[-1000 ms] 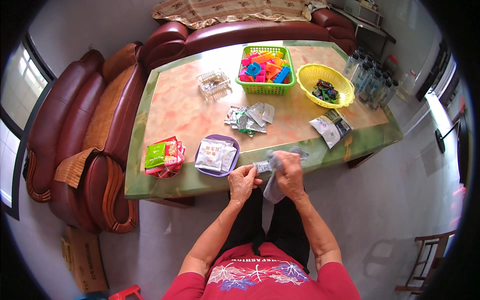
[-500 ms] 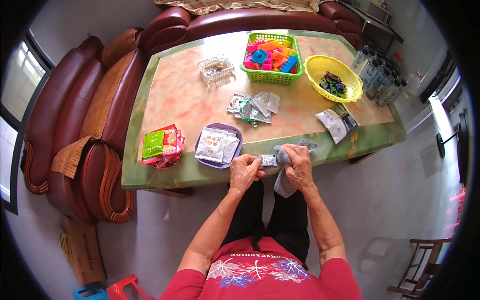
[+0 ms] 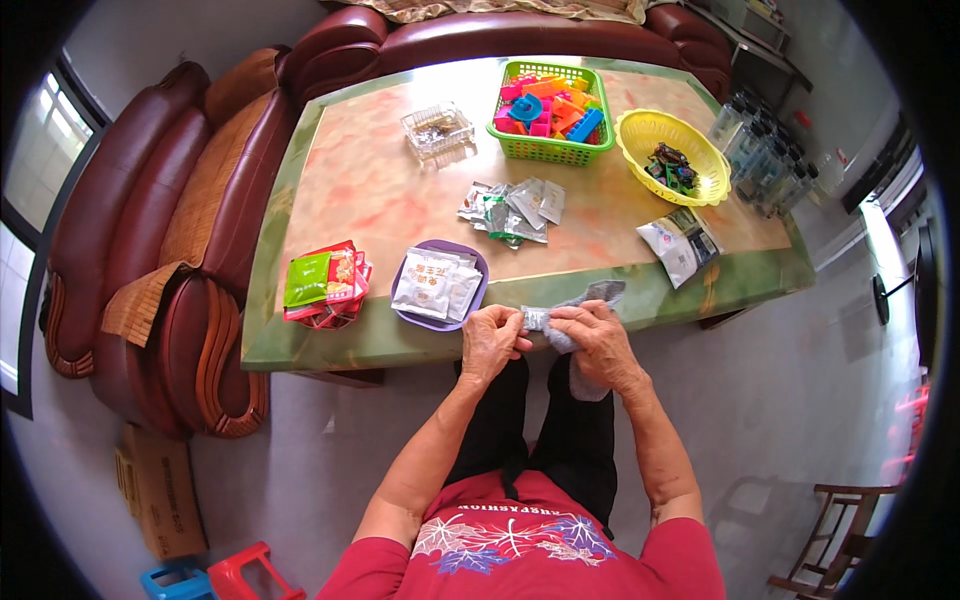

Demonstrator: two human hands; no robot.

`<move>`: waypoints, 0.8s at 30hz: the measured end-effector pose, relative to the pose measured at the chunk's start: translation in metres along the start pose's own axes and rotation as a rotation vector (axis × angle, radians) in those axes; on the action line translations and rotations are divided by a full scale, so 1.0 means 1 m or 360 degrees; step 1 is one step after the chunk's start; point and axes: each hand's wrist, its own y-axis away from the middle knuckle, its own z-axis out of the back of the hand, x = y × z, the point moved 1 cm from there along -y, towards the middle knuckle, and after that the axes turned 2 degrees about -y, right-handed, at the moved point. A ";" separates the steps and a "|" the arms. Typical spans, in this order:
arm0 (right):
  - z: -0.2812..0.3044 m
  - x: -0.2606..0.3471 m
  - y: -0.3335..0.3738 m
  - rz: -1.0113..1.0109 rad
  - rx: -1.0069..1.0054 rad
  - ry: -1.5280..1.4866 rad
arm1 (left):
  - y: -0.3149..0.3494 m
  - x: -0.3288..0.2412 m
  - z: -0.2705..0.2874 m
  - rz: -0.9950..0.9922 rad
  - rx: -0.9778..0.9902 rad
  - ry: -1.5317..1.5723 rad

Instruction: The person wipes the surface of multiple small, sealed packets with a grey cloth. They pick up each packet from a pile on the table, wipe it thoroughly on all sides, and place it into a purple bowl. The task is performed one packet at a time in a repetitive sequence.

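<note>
Just over the table's front edge, my left hand point(image 3: 492, 342) pinches one end of a small silver-white sachet point(image 3: 535, 318). My right hand point(image 3: 600, 348) is closed round a grey cloth point(image 3: 603, 293), its fingertips and the cloth against the sachet's other end. Part of the cloth hangs below that hand. To the left of my hands, a purple tray point(image 3: 484, 275) holds several white sachets point(image 3: 432, 285). Beyond it lies a loose heap of silver and green sachets point(image 3: 512, 210). Red packets point(image 3: 346, 277) with a green packet point(image 3: 307, 279) on top are stacked at the far left.
Farther back on the table point(image 3: 350, 180) stand a clear plastic box point(image 3: 437, 132), a green basket point(image 3: 548, 150) of colourful blocks and a yellow basket point(image 3: 635, 135) with small wrapped items. A white bag point(image 3: 678, 247) and several clear bottles point(image 3: 765, 165) are on the right. Brown sofas point(image 3: 150, 230) border the table.
My right hand has brought the cloth left onto the sachet, covering its right end. My left hand keeps its pinch in nearly the same place.
</note>
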 end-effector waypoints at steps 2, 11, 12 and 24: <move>0.003 -0.006 0.000 -0.0148 -0.0118 0.0052 | 0.000 -0.002 -0.001 0.0028 0.0000 -0.0012; -0.028 0.036 -0.023 -0.0088 -0.0112 -0.0096 | -0.007 0.012 0.004 -0.0078 -0.0043 -0.0016; -0.028 0.037 -0.022 -0.0081 -0.0089 -0.0076 | -0.008 0.013 0.004 -0.0067 -0.0036 -0.0042; -0.005 -0.003 0.007 -0.0424 -0.0466 0.0182 | 0.002 -0.001 0.000 0.0015 0.0025 0.0030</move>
